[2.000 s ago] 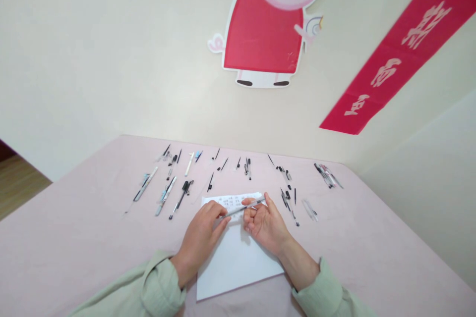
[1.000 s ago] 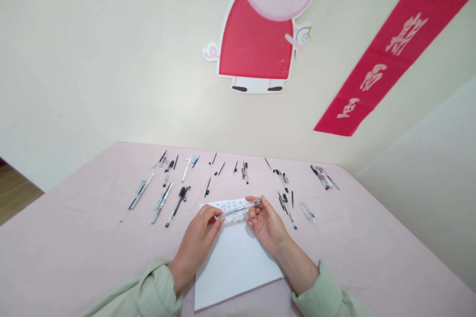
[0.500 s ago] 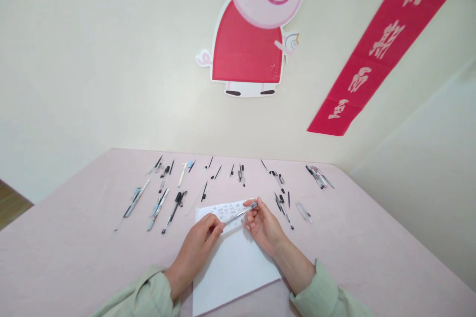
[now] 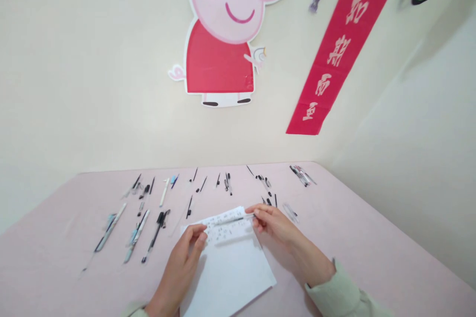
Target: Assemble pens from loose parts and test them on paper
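My right hand (image 4: 270,222) is closed on the right end of a slim pen (image 4: 232,220), pinching it between thumb and fingers. The pen slants slightly down to the left above a sheet of paper (image 4: 234,272), whose upper part carries rows of handwriting. My left hand (image 4: 186,250) is near the pen's left end, fingers curled and thumb a little apart from them. I see a small gap between its fingertips and the visible end of the pen. Below the writing, the paper is blank white.
Pens and loose pen parts lie in groups across the pink tablecloth (image 4: 92,297): a black pen (image 4: 155,237) and white pens (image 4: 137,237) on the left, a bundle of pens (image 4: 303,177) at far right. Behind the table, the wall bears a cartoon pig cutout (image 4: 220,67) and a red banner (image 4: 334,54).
The view has shifted, so table and wall decorations sit further left. My left fingers have come away from the pen's left end. The right hand still grips the pen, now tilted flatter.
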`<state>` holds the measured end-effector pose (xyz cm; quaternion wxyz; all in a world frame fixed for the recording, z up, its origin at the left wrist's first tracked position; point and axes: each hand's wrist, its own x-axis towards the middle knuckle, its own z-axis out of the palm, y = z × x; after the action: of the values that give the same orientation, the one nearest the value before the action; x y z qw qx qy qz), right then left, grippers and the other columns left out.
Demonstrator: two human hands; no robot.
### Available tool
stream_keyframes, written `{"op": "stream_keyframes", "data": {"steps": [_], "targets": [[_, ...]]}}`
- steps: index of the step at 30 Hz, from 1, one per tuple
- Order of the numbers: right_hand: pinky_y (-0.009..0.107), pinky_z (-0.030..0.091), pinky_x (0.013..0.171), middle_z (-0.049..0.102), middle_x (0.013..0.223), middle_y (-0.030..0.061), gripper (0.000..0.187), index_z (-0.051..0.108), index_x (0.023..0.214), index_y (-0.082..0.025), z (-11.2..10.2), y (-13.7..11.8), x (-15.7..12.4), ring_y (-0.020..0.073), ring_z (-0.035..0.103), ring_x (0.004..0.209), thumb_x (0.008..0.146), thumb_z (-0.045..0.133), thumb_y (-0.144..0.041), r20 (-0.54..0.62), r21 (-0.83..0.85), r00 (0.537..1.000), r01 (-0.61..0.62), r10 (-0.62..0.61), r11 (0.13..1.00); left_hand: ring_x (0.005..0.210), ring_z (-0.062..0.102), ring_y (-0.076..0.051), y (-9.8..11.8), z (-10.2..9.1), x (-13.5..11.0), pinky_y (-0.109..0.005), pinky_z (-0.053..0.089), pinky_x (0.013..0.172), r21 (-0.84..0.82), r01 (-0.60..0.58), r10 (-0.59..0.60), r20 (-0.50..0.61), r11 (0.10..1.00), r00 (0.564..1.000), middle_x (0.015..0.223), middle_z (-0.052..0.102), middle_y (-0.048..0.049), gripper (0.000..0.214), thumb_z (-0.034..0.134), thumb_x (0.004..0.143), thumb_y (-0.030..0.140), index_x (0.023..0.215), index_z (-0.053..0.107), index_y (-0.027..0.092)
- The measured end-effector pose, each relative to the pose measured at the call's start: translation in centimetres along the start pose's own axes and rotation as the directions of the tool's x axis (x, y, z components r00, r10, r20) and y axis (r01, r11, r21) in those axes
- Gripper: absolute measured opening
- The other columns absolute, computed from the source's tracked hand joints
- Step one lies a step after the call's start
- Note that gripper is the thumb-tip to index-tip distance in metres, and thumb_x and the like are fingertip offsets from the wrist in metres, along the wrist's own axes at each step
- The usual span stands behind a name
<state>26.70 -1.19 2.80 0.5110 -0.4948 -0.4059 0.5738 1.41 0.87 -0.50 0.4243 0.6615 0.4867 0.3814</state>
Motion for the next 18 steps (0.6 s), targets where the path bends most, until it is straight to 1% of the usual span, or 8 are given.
{"op": "stream_keyframes", "data": {"steps": [3,5,7,8,9,10,14,18], "targets": [[0.022,0.044,0.056,0.068,0.073,0.0039,0.030,0.073,0.097,-0.017,-5.4,-1.0,-0.3,0.0105,0.055,0.058,0.073,0.072,-0.033,-0.195,-0.010,0.980,0.048,-0.049,0.999,0.091,0.065,-0.025,-0.1,0.0,0.0,-0.037,0.051,0.084,-0.001,0.070,-0.070,0.012,0.998,0.997,0.088,0.067,-0.0067,0.041,0.045,0.084,0.055,0.102,0.058,0.020],[0.025,0.049,0.058,0.072,0.083,0.0068,0.029,0.072,0.096,-0.018,-10.2,-0.8,-0.2,0.0124,0.059,0.061,0.070,0.074,-0.029,-0.384,-0.029,0.919,0.086,-0.091,0.996,0.090,0.065,-0.025,-0.2,0.1,0.0,-0.037,0.051,0.085,0.007,0.081,-0.082,0.030,0.997,0.996,0.088,0.068,-0.0066,0.043,0.043,0.084,0.056,0.103,0.058,0.020],[0.027,0.052,0.056,0.073,0.087,0.0089,0.026,0.072,0.094,-0.019,-15.2,-0.2,-0.2,0.0138,0.061,0.060,0.069,0.071,-0.025,-0.575,-0.093,0.808,0.096,-0.132,0.991,0.088,0.066,-0.025,-0.3,0.1,0.0,-0.037,0.052,0.084,0.005,0.082,-0.082,0.042,0.997,0.996,0.089,0.068,-0.0064,0.043,0.042,0.085,0.057,0.102,0.058,0.021],[0.027,0.052,0.053,0.073,0.086,0.0093,0.025,0.071,0.092,-0.018,-17.5,0.3,-0.1,0.0142,0.062,0.058,0.069,0.068,-0.024,-0.677,-0.151,0.716,0.092,-0.171,0.984,0.088,0.067,-0.025,-0.4,0.2,0.0,-0.037,0.052,0.084,0.004,0.081,-0.081,0.049,0.997,0.995,0.089,0.069,-0.0064,0.044,0.042,0.085,0.058,0.102,0.058,0.021],[0.027,0.052,0.051,0.073,0.083,0.0094,0.023,0.071,0.089,-0.017,-19.5,0.7,0.0,0.0143,0.061,0.056,0.068,0.065,-0.024,-0.768,-0.217,0.599,0.089,-0.226,0.972,0.087,0.067,-0.025,-0.4,0.2,0.0,-0.037,0.053,0.083,0.004,0.080,-0.080,0.055,0.997,0.995,0.089,0.069,-0.0063,0.044,0.041,0.085,0.058,0.102,0.058,0.021],[0.027,0.052,0.050,0.073,0.081,0.0098,0.024,0.070,0.089,-0.015,-21.3,1.1,0.1,0.0146,0.062,0.055,0.068,0.063,-0.023,-0.802,-0.242,0.543,0.082,-0.247,0.967,0.087,0.067,-0.024,-0.5,0.2,0.0,-0.037,0.053,0.083,0.007,0.077,-0.077,0.062,0.997,0.995,0.089,0.069,-0.0060,0.044,0.041,0.086,0.059,0.102,0.058,0.021],[0.026,0.052,0.053,0.072,0.080,0.0093,0.034,0.067,0.098,-0.012,-25.3,2.0,1.3,0.0145,0.062,0.058,0.071,0.056,-0.029,-0.854,-0.338,0.401,0.058,-0.332,0.939,0.088,0.068,-0.024,-0.8,0.4,0.1,-0.034,0.054,0.081,0.034,0.051,-0.053,0.074,0.998,0.996,0.086,0.069,-0.0052,0.044,0.042,0.085,0.059,0.100,0.060,0.022],[0.029,0.052,0.057,0.072,0.082,0.0106,0.046,0.066,0.108,-0.008,-26.7,2.1,3.6,0.0164,0.061,0.060,0.073,0.053,-0.036,-0.850,-0.436,0.342,-0.027,-0.402,0.900,0.090,0.067,-0.024,-1.1,0.4,0.0,-0.033,0.053,0.081,0.067,0.044,-0.050,0.085,0.997,0.995,0.092,0.071,-0.0060,0.042,0.044,0.086,0.058,0.101,0.060,0.022]]}}
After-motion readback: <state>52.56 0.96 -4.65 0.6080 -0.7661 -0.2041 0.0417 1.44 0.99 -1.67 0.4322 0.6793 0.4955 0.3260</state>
